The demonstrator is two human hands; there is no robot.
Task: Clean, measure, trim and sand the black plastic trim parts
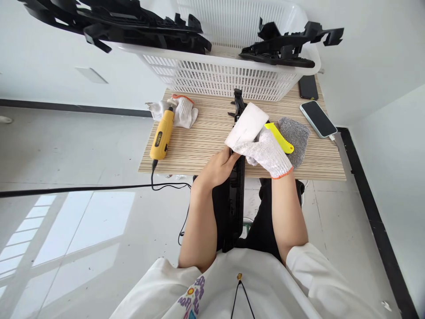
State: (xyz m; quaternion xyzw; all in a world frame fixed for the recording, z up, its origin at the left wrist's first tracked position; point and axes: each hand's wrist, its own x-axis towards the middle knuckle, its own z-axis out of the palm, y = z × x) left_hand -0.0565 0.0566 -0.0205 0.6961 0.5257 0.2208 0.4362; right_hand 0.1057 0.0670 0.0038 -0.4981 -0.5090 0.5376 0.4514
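Observation:
A long black plastic part (236,195) runs from the table down onto the lap. My bare left hand (219,168) is closed round its left side, the thumb on the part. My right hand (265,153), in a white knitted glove with an orange cuff, grips a white rectangular sheet or pad (247,124) lying over the part's upper section. Its fingertips are partly hidden. Beside the right hand, a yellow-handled tool (280,138) rests partly on a grey cloth (295,139); its front end is hidden by the hand.
A white basket (226,75) at the back holds black plastic parts (146,26) across its rim. A yellow corded power tool (162,137) lies at left by a white glove (184,111). Two phones (318,118) (308,87) are at right on the wooden table (199,150).

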